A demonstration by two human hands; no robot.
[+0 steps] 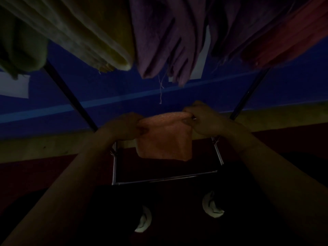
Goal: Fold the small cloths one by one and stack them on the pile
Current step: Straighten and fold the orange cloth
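The scene is very dark. A small orange cloth hangs in the air at the middle of the head view, doubled over along its top edge. My left hand pinches its upper left corner. My right hand pinches the upper right corner, fingers curled round the edge. The cloth's lower edge hangs loose above the metal frame. No pile of folded cloths can be made out in the dark.
Above hang larger cloths on a rack: a yellow-green one, a purple one with loose threads, a red one. Dark slanted rack poles run down to a metal base frame on the floor. A blue wall stands behind.
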